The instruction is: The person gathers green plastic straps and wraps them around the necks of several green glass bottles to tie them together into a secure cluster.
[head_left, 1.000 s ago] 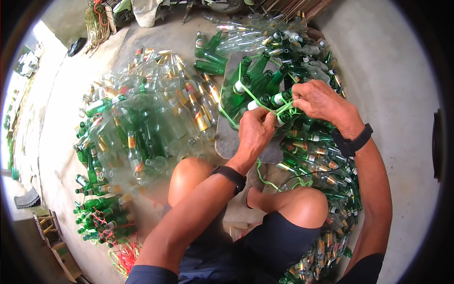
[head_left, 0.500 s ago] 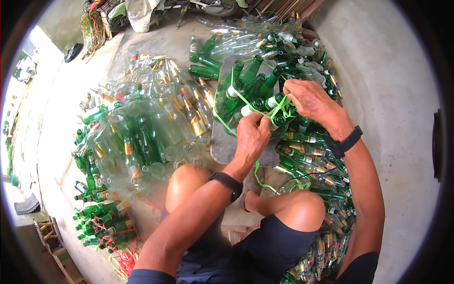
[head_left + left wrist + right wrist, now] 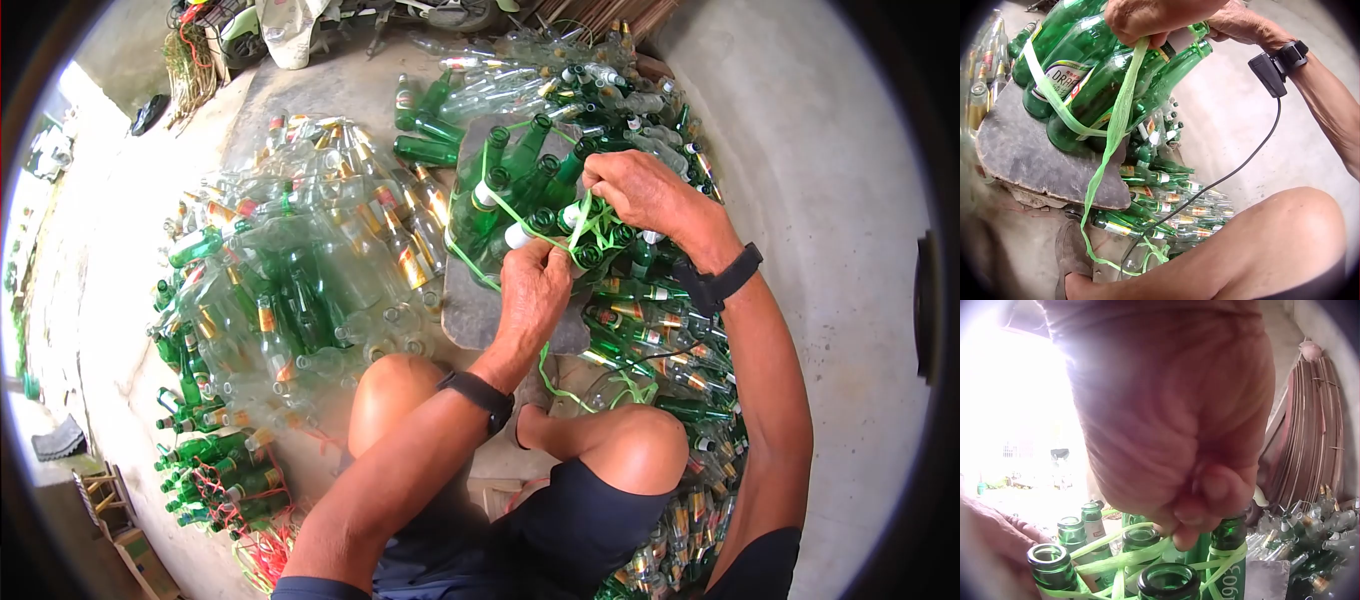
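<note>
A bundle of green glass bottles (image 3: 525, 150) stands upright on a dark flat board (image 3: 475, 318), with green plastic twine (image 3: 1124, 94) running around the bodies and between the necks. At the near side of the bundle my left hand (image 3: 535, 288) pinches the twine beside a bottle neck; a long tail hangs from it to the floor in the left wrist view. My right hand (image 3: 645, 190) is above the far right necks, its fingers (image 3: 1188, 509) curled on the twine. Several strands cross over the bottle mouths (image 3: 1169, 578) in the right wrist view.
Clear and green bottles lie in a large pile (image 3: 330, 250) on the left. More bottles (image 3: 660, 330) lie along the wall on the right. Red netting (image 3: 268, 550) is at the lower left. A black cable (image 3: 1235, 170) runs from the right wrist device (image 3: 1267, 75).
My right hand has moved a little left and up over the necks, and the twine strands there have shifted. The left hand keeps its hold at the near neck. The head view has shifted slightly.
</note>
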Action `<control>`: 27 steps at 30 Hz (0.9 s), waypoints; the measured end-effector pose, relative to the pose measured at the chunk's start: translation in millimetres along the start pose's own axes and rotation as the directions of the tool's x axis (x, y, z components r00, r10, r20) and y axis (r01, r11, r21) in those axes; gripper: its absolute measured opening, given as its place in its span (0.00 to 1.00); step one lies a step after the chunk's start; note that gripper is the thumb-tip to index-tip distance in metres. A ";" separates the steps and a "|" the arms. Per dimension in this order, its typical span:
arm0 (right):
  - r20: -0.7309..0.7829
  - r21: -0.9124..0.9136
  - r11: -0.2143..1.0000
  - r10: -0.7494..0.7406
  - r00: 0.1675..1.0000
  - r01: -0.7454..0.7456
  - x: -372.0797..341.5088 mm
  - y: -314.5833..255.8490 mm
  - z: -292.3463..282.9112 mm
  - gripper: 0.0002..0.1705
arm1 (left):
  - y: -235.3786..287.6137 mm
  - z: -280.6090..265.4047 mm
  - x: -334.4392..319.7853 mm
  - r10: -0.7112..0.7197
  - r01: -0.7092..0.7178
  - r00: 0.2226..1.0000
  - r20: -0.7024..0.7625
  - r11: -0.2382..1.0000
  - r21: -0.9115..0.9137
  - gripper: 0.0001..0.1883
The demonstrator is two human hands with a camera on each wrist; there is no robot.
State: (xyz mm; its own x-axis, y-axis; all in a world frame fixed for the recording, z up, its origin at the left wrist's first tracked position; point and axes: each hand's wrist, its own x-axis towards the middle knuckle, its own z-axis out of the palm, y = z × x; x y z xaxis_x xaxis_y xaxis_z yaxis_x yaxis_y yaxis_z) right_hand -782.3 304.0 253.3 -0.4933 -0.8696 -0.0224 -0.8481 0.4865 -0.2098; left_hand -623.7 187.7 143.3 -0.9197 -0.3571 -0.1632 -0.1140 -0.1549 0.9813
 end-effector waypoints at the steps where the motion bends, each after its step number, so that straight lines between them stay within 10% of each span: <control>1: 0.010 0.007 1.000 0.025 1.000 -0.025 2.8 -2.0 -0.3 0.03 | -0.6 0.9 0.6 -0.001 0.001 1.000 0.002 1.000 -0.002 0.16; 9: 0.078 0.049 0.998 -0.033 0.996 0.029 24.1 3.2 1.1 0.04 | 1.9 -3.6 -0.9 -0.034 0.034 0.999 -0.017 0.999 0.036 0.14; 11: 0.363 0.181 0.932 0.232 0.902 -0.313 27.6 -7.3 -12.2 0.07 | 0.8 -4.4 0.2 -0.021 0.022 0.999 -0.028 1.000 0.020 0.14; 21: 0.383 0.308 0.852 0.297 0.875 -0.424 10.3 -2.0 3.6 0.10 | 16.2 -29.5 -1.4 -0.058 0.059 0.998 -0.011 0.997 0.053 0.13; 23: -0.264 0.145 0.989 0.052 0.963 -0.014 -5.3 7.2 31.2 0.10 | 20.4 -32.8 -2.2 -0.045 0.046 0.999 -0.013 0.997 0.065 0.13; 27: -0.292 0.191 0.942 0.323 0.900 -0.276 -40.2 -72.3 20.6 0.19 | 22.9 -37.9 0.7 -0.023 0.020 0.999 0.025 0.996 0.091 0.13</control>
State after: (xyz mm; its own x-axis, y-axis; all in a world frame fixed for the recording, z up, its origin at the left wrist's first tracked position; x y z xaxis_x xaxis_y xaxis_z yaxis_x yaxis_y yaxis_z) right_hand -697.2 302.0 249.3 -0.7747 -0.6007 0.1974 -0.6255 0.6824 -0.3782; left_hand -612.7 149.0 161.9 -0.9260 -0.3304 -0.1827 -0.1661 -0.0780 0.9830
